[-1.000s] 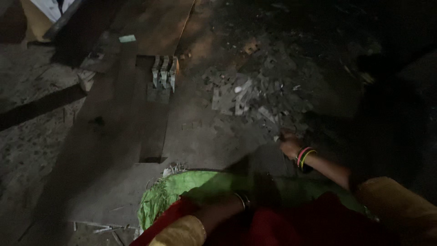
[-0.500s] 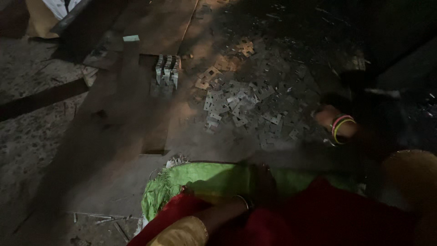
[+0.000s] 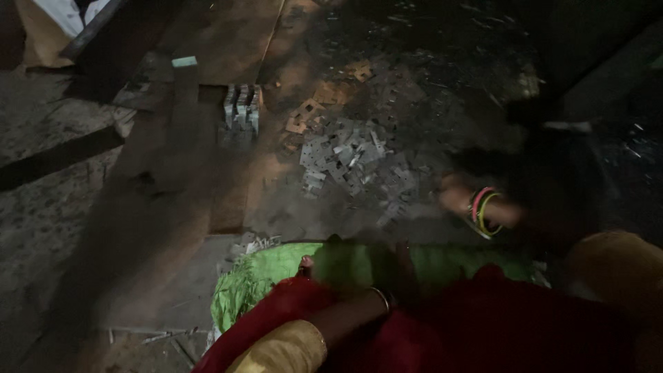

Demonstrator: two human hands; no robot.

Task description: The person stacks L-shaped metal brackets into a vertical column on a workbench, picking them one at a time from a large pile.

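Note:
My right hand (image 3: 454, 199) is blurred, with coloured bangles on its wrist, and hovers just right of a heap of small flat grey metal pieces (image 3: 349, 157) on the dark floor. I cannot tell whether it holds anything. My left hand (image 3: 400, 273) lies in shadow on a green woven sack (image 3: 276, 276) spread over my lap, a thin bangle on its wrist. Its fingers are too dark to make out. A red cloth (image 3: 442, 331) covers my legs.
A short row of metal pieces stands on edge (image 3: 242, 107) at the back left. A few rust-coloured pieces (image 3: 311, 114) lie beside the grey heap. A long dark plank (image 3: 55, 159) crosses the left floor. Dark bulky shapes fill the upper right.
My right hand swung out to the right of the heap, then came back toward it. The left hand stayed on the green sack. The view shifted slightly.

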